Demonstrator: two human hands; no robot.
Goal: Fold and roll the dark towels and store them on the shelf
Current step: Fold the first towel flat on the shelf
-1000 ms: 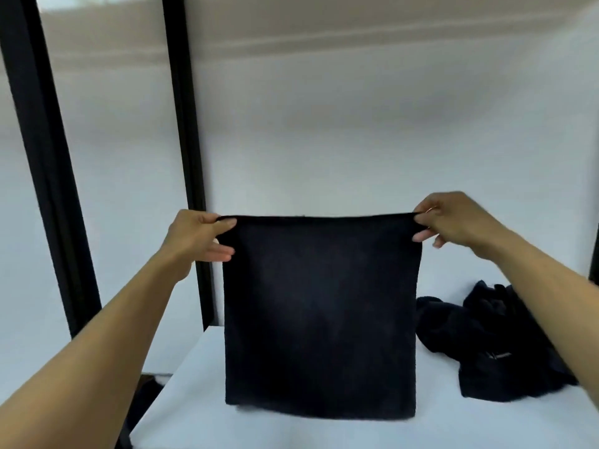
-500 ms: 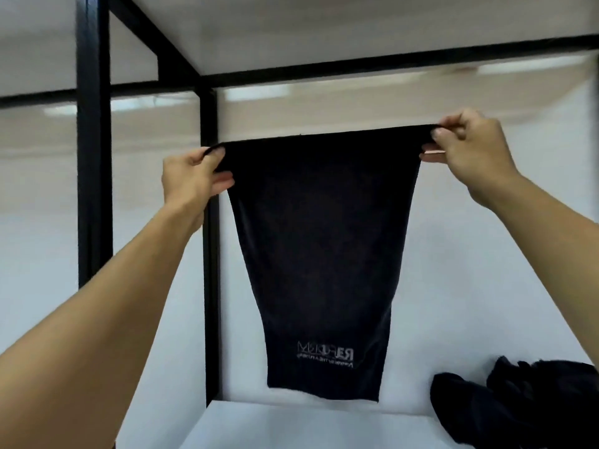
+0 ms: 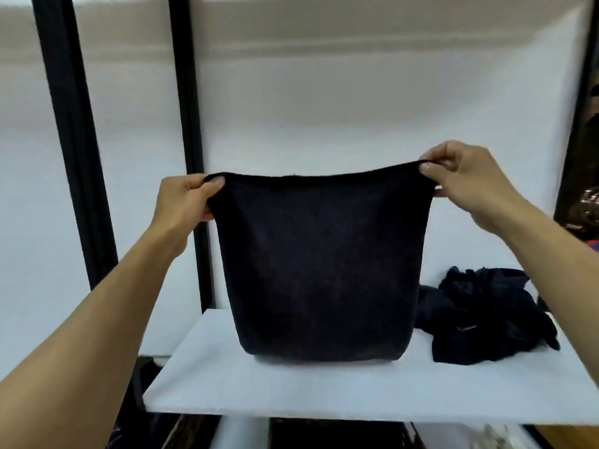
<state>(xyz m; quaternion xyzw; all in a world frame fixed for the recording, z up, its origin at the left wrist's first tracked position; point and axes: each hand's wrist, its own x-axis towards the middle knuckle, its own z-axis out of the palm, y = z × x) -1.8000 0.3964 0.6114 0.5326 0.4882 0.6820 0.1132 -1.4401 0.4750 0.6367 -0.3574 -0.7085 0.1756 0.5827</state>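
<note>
a white shelf (image 3: 324, 393) fills the lower part of the view, set in a frame of black posts (image 3: 74, 157) with a pale, blurred wall (image 3: 356, 108) behind; beyond the right post lies a dark, cluttered strip (image 3: 583, 189) too blurred to make out; above the shelf a dark towel (image 3: 324, 260) hangs doubled over, held up by its two top corners, its upper edge sagging a little between them and its rounded lower fold appearing to touch the shelf board near the middle; the left hand (image 3: 184, 202) pinches the left corner, thumb on the near side and the other fingers (image 3: 207, 215) curled round behind the cloth; the right hand (image 3: 466, 179) pinches the right corner the same way, its fingers (image 3: 431, 168) closed tight on the hem; both forearms reach in from the lower corners; just right of the hanging towel, partly behind its edge, a crumpled heap of dark towels (image 3: 486, 312) lies on the shelf; a small pale mark (image 3: 565, 328) shows on the heap, perhaps a logo, too small to read.
</note>
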